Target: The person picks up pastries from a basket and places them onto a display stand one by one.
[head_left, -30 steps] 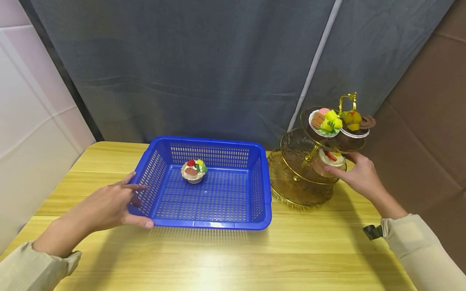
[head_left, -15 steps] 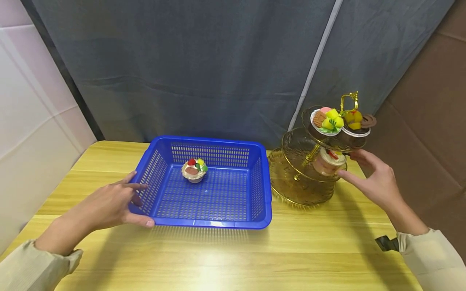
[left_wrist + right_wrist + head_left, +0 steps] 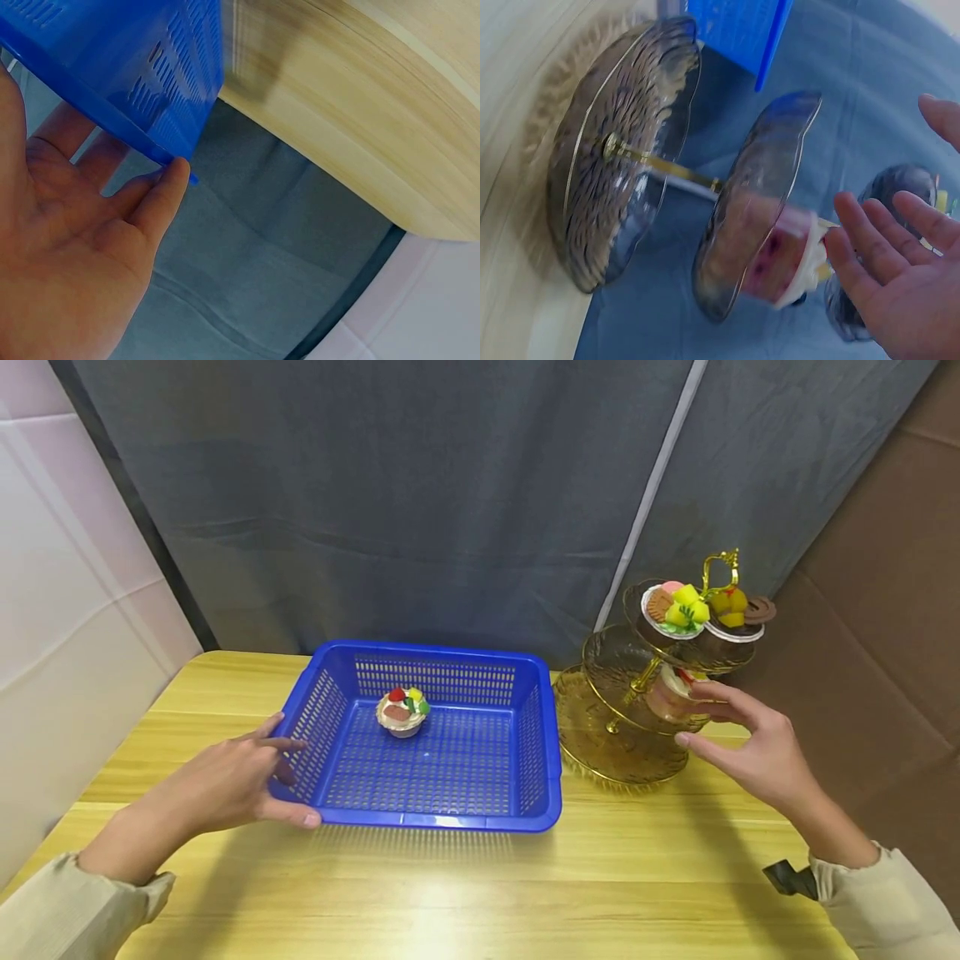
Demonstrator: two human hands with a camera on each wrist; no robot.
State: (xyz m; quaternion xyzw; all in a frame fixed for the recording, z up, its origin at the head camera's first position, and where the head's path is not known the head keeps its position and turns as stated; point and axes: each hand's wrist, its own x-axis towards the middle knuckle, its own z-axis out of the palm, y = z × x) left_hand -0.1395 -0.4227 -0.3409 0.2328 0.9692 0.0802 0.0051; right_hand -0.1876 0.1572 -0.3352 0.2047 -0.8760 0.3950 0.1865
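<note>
My left hand [image 3: 221, 787] rests on the left front corner of a blue plastic basket [image 3: 468, 823], its fingers spread over the rim and thumb along the front edge. In the left wrist view, the left fingers [image 3: 161, 202] touch that rim. A fruit-topped toy cupcake [image 3: 402, 714] sits inside the basket. My right hand [image 3: 765, 752] is beside a gold-trimmed three-tier stand [image 3: 622, 760], fingers apart and holding nothing. On the middle tier stands a cream-topped pink cake cup [image 3: 666, 697], partly hidden by the top tier and the right fingers; the right wrist view shows it tilted by the camera angle.
Two dark cups with fruit toppings, a left one [image 3: 678, 614] and a right one [image 3: 731, 618], sit on the stand's top tier beneath the gold handle [image 3: 723, 572]. A grey curtain [image 3: 420, 510] hangs behind the wooden table [image 3: 480, 893].
My right hand has let go of the pink cake cup on the middle tier and drawn back toward me, lower. The left hand stays on the basket's rim.
</note>
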